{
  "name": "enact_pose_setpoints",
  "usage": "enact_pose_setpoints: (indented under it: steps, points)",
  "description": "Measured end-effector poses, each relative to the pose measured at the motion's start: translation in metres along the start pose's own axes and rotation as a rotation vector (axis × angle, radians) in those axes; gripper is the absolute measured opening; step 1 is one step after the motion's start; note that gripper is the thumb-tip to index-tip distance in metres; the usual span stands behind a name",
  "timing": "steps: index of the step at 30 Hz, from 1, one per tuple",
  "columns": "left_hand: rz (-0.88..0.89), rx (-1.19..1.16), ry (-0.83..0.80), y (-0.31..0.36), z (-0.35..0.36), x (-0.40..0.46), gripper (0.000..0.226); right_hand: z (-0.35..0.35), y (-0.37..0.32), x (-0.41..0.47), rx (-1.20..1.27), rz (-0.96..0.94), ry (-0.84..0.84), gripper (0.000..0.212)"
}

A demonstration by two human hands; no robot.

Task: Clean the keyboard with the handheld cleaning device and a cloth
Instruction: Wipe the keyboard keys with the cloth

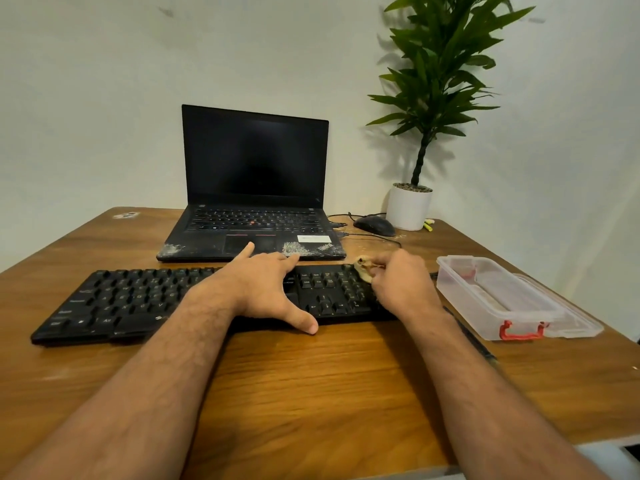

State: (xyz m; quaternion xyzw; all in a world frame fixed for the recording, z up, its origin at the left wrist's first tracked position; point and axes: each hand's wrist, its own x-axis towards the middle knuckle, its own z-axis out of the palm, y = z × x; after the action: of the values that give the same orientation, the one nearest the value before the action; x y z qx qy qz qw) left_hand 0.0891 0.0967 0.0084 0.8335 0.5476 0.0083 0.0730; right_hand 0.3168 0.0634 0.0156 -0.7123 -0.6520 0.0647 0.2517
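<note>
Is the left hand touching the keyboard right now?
Touching. The head view shows the left hand spread flat on the black keyboard, fingers reaching its far edge and thumb over its near edge, with no gap visible.

My black full-size keyboard (194, 299) lies flat across the middle of the frame, its left end angled slightly toward the lower left, while a small crumpled beige cloth (363, 270) sits bunched on the number-pad keys at its upper right corner.
</note>
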Motion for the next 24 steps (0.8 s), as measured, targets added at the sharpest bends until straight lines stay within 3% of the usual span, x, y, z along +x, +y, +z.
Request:
enact_pose_setpoints:
  steps: [3, 8, 10, 13, 18, 22, 24]
  points:
    - [0.003, 0.005, -0.012, 0.001, -0.002, 0.000, 0.149, -0.002, 0.000, -0.009, -0.018, -0.184, -0.168, 0.039]
    - [0.003, 0.002, -0.013, 0.001, -0.003, 0.000, 0.146, 0.001, 0.004, -0.014, -0.131, -0.021, 0.013, 0.044]
    - [0.000, 0.004, -0.022, 0.001, -0.003, 0.000, 0.148, 0.003, 0.001, -0.019, -0.142, -0.086, 0.060, 0.048]
    - [-0.009, 0.005, -0.020, 0.002, -0.002, 0.001, 0.151, 0.006, -0.009, -0.026, -0.139, -0.249, -0.041, 0.052]
    - [-0.006, -0.037, -0.008, 0.000, 0.000, 0.001, 0.151, 0.000, 0.004, -0.020, -0.252, -0.043, 0.100, 0.040]
    - [-0.030, -0.099, -0.025, 0.000, -0.001, 0.000, 0.155, 0.003, 0.002, -0.022, -0.119, -0.205, -0.036, 0.061]
    - [-0.034, -0.097, -0.018, 0.001, -0.001, 0.000, 0.156, 0.004, -0.001, -0.026, -0.130, -0.306, -0.057, 0.061]
